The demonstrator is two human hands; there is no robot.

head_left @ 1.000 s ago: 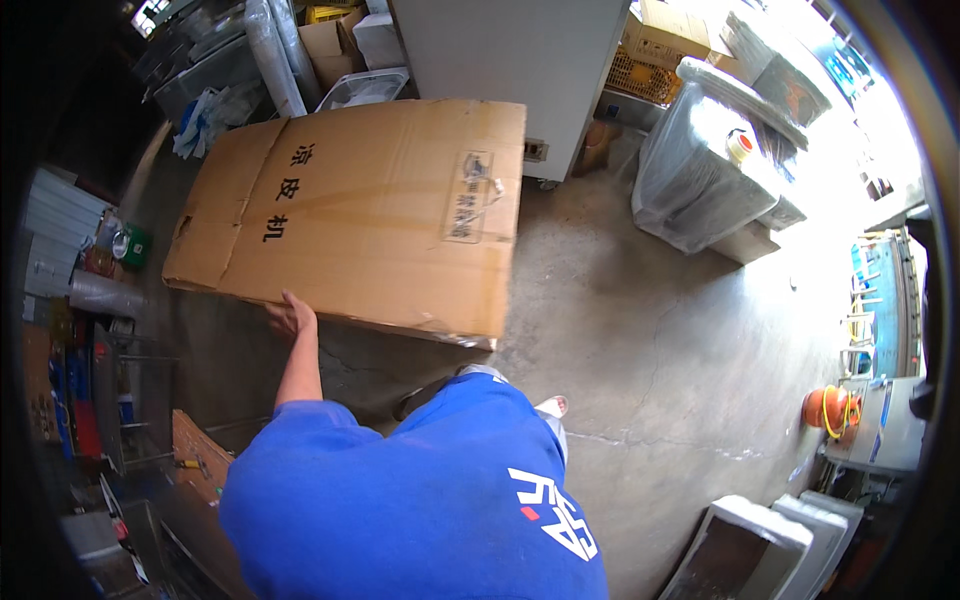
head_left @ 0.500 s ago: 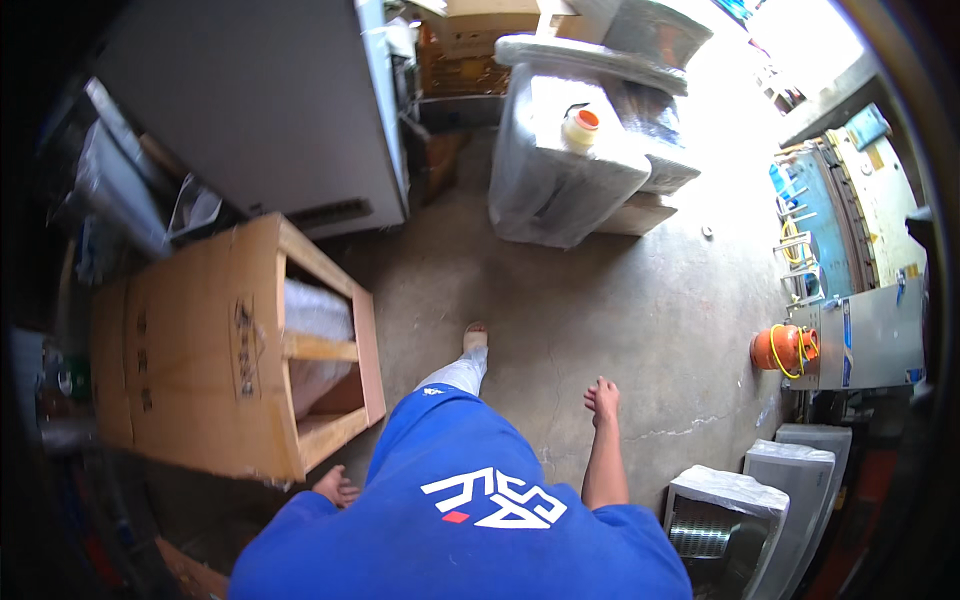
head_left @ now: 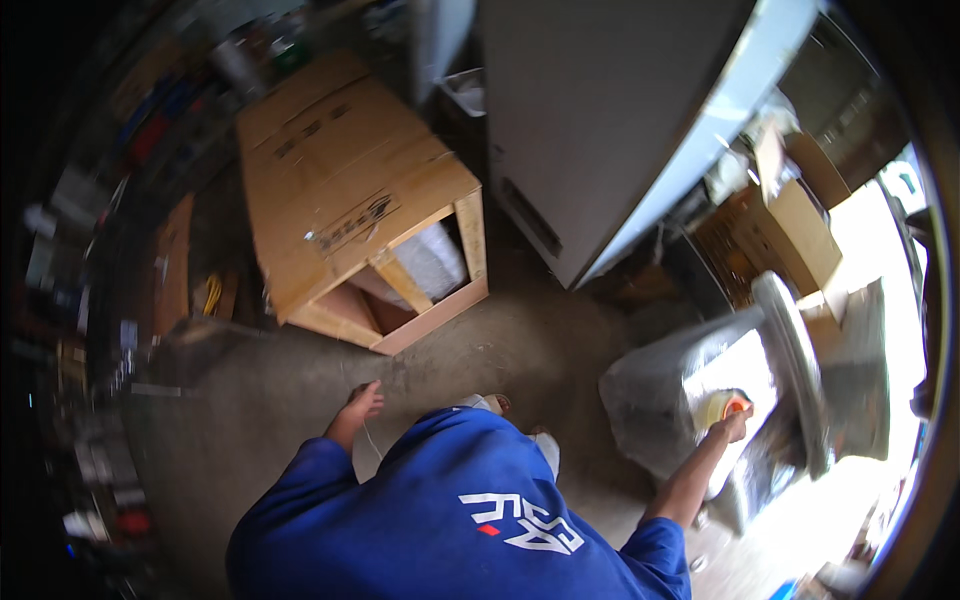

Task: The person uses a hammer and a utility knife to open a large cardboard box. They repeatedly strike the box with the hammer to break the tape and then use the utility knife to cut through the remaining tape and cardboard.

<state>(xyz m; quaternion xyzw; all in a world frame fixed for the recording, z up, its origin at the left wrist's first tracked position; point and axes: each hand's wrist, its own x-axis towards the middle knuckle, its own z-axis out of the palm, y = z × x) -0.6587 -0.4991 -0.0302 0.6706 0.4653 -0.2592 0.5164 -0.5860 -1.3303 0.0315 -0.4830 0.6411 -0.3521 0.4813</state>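
My right hand (head_left: 736,424) is stretched out to the right, its fingers closed at the orange centre of a cream-coloured roll (head_left: 713,408). The roll sits on a large item wrapped in clear plastic film (head_left: 650,385). My left hand (head_left: 366,402) hangs in front of me at the left with its fingers loosely apart and nothing in them. A thin pale line runs down beside it; what it is I cannot make out. Beyond that hand stands a big cardboard box with a wooden frame (head_left: 350,215), open on one side, with something film-wrapped inside.
A tall grey cabinet (head_left: 590,120) stands ahead, past the cardboard box. Opened cartons (head_left: 790,235) are stacked at the right behind the wrapped item. Clutter and shelving line the dim left side. Bare concrete floor (head_left: 240,400) lies around my feet.
I have turned left and stepped up to the wrapped item, so the view has swung round. My right hand has gone from hanging free to the cream roll.
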